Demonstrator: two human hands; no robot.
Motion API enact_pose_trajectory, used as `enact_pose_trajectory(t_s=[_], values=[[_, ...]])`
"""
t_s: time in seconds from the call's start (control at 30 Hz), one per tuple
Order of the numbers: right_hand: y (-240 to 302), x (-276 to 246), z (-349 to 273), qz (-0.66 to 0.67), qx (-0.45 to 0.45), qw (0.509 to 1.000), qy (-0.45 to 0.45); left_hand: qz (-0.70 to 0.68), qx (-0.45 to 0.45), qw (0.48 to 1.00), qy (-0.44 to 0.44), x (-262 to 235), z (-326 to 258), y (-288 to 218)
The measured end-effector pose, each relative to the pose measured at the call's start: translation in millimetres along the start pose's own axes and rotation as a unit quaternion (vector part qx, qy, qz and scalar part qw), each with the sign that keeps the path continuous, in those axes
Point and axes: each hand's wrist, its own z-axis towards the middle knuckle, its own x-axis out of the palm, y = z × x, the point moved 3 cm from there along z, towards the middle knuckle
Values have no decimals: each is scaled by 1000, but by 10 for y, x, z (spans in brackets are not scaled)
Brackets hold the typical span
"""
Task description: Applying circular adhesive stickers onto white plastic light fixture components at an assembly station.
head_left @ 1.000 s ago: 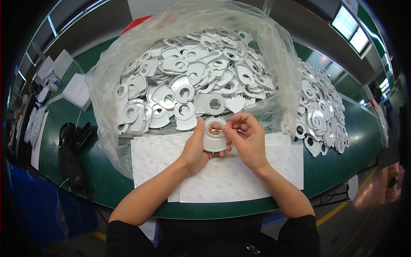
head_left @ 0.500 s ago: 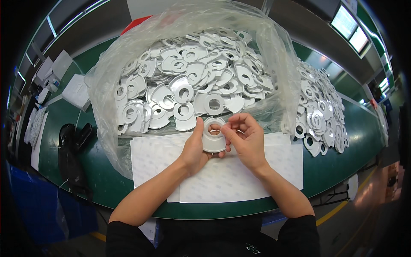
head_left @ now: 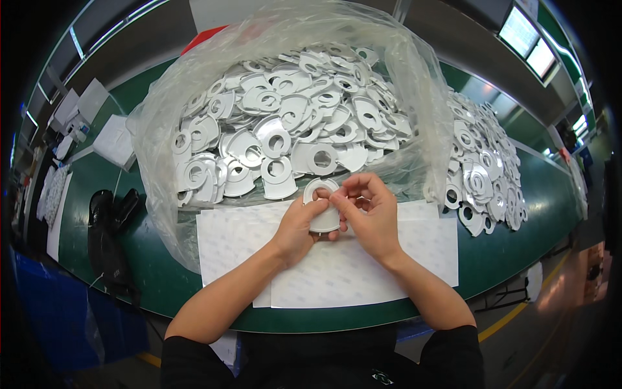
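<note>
Over the white sheets (head_left: 363, 272), my left hand (head_left: 299, 223) grips a white plastic part (head_left: 324, 222) with a round ring hole at its top and a curved lower edge. The thumb lies across its face and the fingers support it from behind. My right hand (head_left: 370, 211) is at the part's right side, thumb and forefinger pinched together at the ring's rim. Whether something small sits in that pinch is hidden. Just beyond, a heap of like white parts (head_left: 276, 144) lies in a clear plastic bag (head_left: 431, 123).
A second pile of white parts (head_left: 483, 172) is at the right on the green table (head_left: 155, 259). At the left lie a black object (head_left: 107, 240), perhaps a bag or tool, and a white stack (head_left: 115, 141). A blue bin (head_left: 58, 311) stands at lower left.
My left thumb has moved from the part's left edge across its face, below the ring. My right hand stays pinched near the rim, its thumb slightly further left.
</note>
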Motion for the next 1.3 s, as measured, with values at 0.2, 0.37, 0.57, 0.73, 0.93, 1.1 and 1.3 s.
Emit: enact_pose_trajectory(t_s=[0.2, 0.37, 0.57, 0.73, 0.93, 1.1, 1.3], values=[[-28, -57, 11, -175, -142, 974, -25, 6, 10, 999, -45, 79, -44, -54], [98, -71, -57, -376, -242, 894, -13, 5, 19, 999, -50, 64, -38, -39], [275, 17, -63, -492, -387, 777, -65, 4, 48, 998, -41, 68, -31, -29], [139, -108, 30, -190, -29, 981, -13, 60, 40, 997, 2, 86, -29, -21], [66, -149, 48, -89, 39, 995, 7, 87, 22, 996, 19, 142, -56, -32], [35, -185, 65, -160, 2, 987, -19, 136, 13, 990, 31, 127, -54, -20], [31, -196, 55, -237, -15, 970, -47, 125, 10, 990, 62, 127, -60, 7]])
